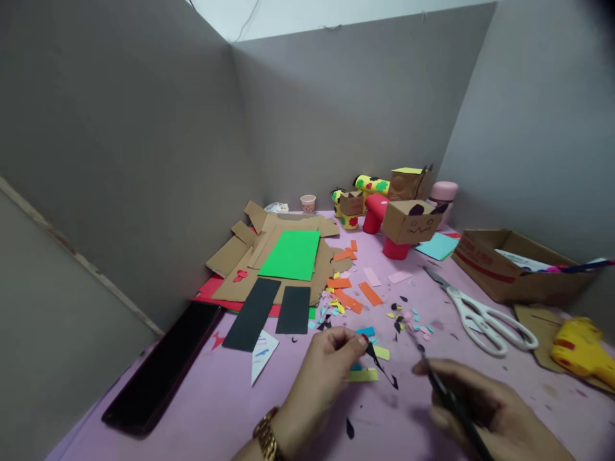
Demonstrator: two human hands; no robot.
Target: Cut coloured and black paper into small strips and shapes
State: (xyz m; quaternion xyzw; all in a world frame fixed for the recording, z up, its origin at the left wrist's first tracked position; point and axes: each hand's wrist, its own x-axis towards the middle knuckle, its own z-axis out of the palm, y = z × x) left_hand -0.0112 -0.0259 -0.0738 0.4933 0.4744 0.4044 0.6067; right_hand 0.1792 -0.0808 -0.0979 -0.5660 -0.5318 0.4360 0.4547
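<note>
My left hand [323, 370], with a gold watch at the wrist, pinches a small black paper scrap [379, 363] between thumb and fingertips just above the pink table [202, 397]. My right hand [480, 403] is closed around thin dark scissors [449, 400] whose tip points toward the scrap; this hand is blurred. Small coloured paper bits [408, 318] lie scattered just beyond both hands.
White-handled scissors [480, 314] lie to the right, near a yellow glue gun [581, 349] and a cardboard box [509, 266]. Green paper [291, 255] on cardboard pieces, black strips [269, 312] and orange strips [355, 296] sit ahead. Cardboard figures [408, 221] stand at the back. A black phone [163, 365] lies left.
</note>
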